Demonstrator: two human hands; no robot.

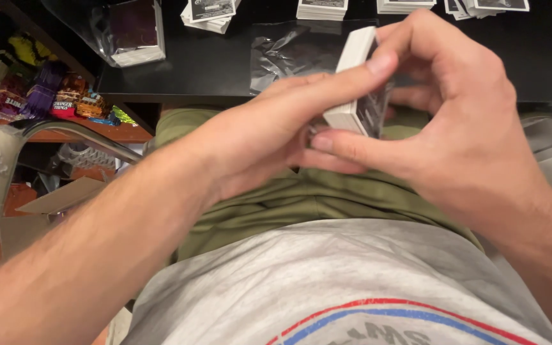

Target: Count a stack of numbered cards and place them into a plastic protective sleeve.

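A thick stack of white-edged cards (354, 83) stands on end above my lap, held between both hands. My left hand (257, 137) reaches in from the lower left, its forefinger stretched across the top of the stack. My right hand (461, 121) wraps the stack from the right, thumb under its lower corner and fingers curled over the top. The dark printed card faces show between my right fingers. Below the hands lie my green shorts (301, 198) and grey shirt (327, 281).
A black table (212, 64) runs along the top, with several card piles (322, 9), a clear plastic wrapper (282, 54) and a wrapped card pack (137, 32). Colourful packets (52, 96) fill a shelf at left. A chair armrest (78, 134) curves at left.
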